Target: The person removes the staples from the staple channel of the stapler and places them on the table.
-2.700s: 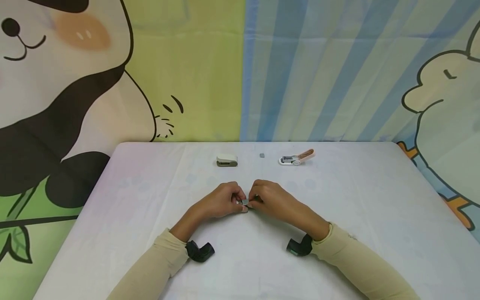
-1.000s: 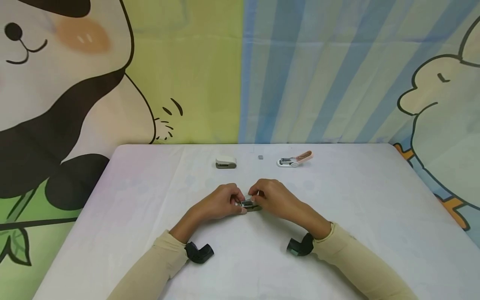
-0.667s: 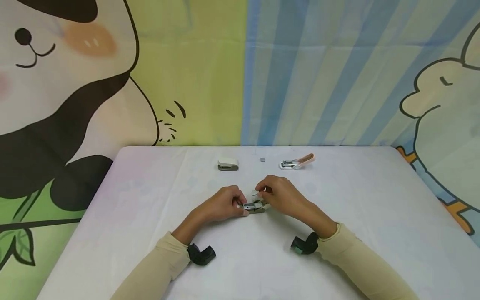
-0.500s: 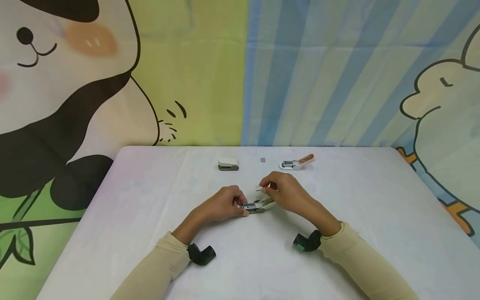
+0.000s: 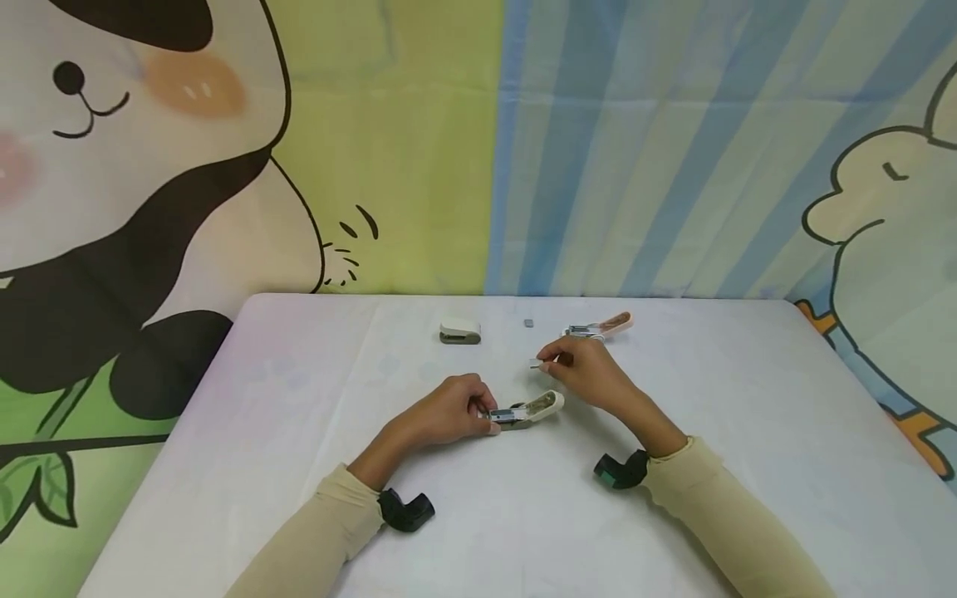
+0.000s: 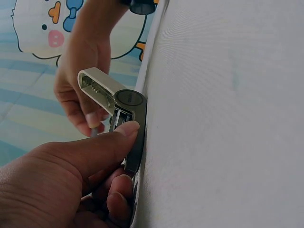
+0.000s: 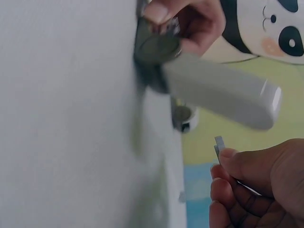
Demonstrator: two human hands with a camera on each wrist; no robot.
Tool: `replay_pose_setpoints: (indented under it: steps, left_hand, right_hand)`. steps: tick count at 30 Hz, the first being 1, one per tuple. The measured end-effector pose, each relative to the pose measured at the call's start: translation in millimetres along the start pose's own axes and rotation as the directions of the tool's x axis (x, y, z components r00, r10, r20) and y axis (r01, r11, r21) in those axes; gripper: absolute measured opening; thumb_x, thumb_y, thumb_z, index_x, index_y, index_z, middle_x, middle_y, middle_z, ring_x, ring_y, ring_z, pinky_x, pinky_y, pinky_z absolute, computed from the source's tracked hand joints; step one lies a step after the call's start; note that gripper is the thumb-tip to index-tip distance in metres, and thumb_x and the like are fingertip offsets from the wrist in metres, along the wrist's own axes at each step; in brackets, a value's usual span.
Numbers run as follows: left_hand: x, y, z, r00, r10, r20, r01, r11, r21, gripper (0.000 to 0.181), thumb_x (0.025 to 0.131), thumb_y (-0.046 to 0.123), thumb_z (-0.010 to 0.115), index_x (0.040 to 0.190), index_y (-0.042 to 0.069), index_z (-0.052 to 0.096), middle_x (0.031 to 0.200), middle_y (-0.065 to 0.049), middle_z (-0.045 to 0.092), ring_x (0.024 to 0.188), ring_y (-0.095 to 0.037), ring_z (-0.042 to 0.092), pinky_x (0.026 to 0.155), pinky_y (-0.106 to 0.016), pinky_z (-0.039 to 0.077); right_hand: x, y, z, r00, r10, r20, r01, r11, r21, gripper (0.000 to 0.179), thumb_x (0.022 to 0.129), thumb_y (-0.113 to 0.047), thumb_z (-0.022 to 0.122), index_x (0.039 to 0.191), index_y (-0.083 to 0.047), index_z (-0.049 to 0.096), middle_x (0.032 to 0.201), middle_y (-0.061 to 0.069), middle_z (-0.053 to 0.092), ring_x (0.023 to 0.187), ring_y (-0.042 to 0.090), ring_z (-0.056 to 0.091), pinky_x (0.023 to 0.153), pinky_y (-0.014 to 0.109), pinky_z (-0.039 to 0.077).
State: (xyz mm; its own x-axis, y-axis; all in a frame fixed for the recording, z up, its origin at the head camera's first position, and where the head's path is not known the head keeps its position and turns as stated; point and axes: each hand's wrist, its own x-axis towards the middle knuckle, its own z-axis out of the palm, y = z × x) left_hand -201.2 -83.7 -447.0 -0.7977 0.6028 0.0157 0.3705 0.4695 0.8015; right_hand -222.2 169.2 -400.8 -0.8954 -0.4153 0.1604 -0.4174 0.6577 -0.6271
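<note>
My left hand (image 5: 449, 413) grips the front end of a small stapler (image 5: 546, 404) on the white table, thumb on one side. Its cream top arm (image 6: 99, 86) is swung up and back, baring the metal magazine (image 6: 121, 116). What lies inside the magazine is too small to tell. Off to the upper right, my right hand (image 5: 586, 371) pinches a short strip of staples (image 7: 219, 144) between thumb and forefinger. The strip is held above the table, apart from the stapler.
At the back of the table (image 5: 299, 465) stand a closed white stapler (image 5: 459, 327), a small grey strip (image 5: 528, 323) that looks like staples, and an opened stapler with a pinkish arm (image 5: 617, 322). My right hand partly covers that one. A printed cloth (image 5: 419, 149) hangs behind.
The right hand has drawn away from the stapler, up and to the right, with the staple strip in its fingers. The stapler's raised arm is now uncovered. The left hand keeps its hold.
</note>
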Motion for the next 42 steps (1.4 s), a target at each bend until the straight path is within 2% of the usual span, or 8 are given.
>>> replay_pose_setpoints:
  steps: [6,12,16,24,33,42]
  left_hand:
    - [-0.7,0.6,3.0,1.000,0.009,0.000,-0.009,1.000,0.002,0.016,0.081,0.015,0.080,0.092,0.011,0.068,0.084,0.003,0.057,0.072,-0.010,0.053,0.064,-0.026,0.046]
    - [-0.5,2.9,3.5,1.000,0.015,0.013,-0.015,1.000,0.015,0.016,0.082,0.017,0.080,0.092,0.012,0.069,0.084,0.003,0.056,0.072,-0.010,0.053,0.064,-0.027,0.046]
    - [0.1,3.4,3.1,1.000,0.014,0.012,-0.014,1.000,0.013,0.015,0.082,0.017,0.080,0.092,0.013,0.069,0.083,0.002,0.056,0.072,-0.011,0.053,0.064,-0.027,0.045]
    - [1.5,2.1,-0.1,1.000,0.006,0.003,-0.006,1.000,0.026,0.015,0.082,0.017,0.080,0.092,0.014,0.069,0.082,0.003,0.056,0.071,-0.010,0.053,0.062,-0.026,0.045]
    - [2.0,0.8,-0.5,1.000,-0.001,0.018,0.001,1.000,0.018,0.016,0.081,0.017,0.080,0.092,0.013,0.069,0.084,0.003,0.056,0.072,-0.010,0.053,0.062,-0.025,0.045]
    - [0.5,-0.4,-1.2,1.000,-0.007,0.013,0.007,1.000,0.022,0.015,0.081,0.017,0.080,0.092,0.012,0.069,0.083,0.002,0.056,0.071,-0.010,0.053,0.063,-0.026,0.045]
  right_hand:
    - [6.3,20.4,1.4,0.999,0.040,0.001,-0.040,0.999,-0.025,0.012,0.089,-0.002,0.069,0.100,-0.002,0.073,0.090,0.006,0.069,0.075,0.017,0.060,0.065,0.032,0.048]
    - [19.5,31.9,0.9,0.998,0.069,0.009,-0.068,0.996,-0.063,0.013,0.090,-0.002,0.067,0.102,-0.002,0.073,0.094,0.009,0.069,0.080,0.021,0.062,0.071,0.037,0.049]
    - [33.0,32.4,1.4,0.998,0.063,0.019,-0.061,0.993,-0.102,0.014,0.090,-0.002,0.067,0.102,-0.001,0.074,0.096,0.011,0.070,0.085,0.024,0.064,0.076,0.041,0.050]
    - [55.0,27.8,-0.9,0.995,0.084,0.048,-0.076,0.986,-0.151,0.013,0.090,-0.003,0.067,0.102,0.000,0.074,0.096,0.012,0.070,0.088,0.026,0.064,0.079,0.041,0.050]
    - [63.8,25.8,-1.9,0.988,0.129,0.079,-0.114,0.978,-0.173,0.014,0.090,-0.005,0.068,0.102,-0.001,0.074,0.099,0.013,0.071,0.096,0.029,0.063,0.084,0.044,0.048]
    - [72.4,27.5,5.7,0.981,0.158,0.116,-0.135,0.973,-0.187,0.015,0.091,-0.007,0.068,0.104,-0.002,0.074,0.102,0.012,0.070,0.098,0.028,0.063,0.086,0.043,0.048]
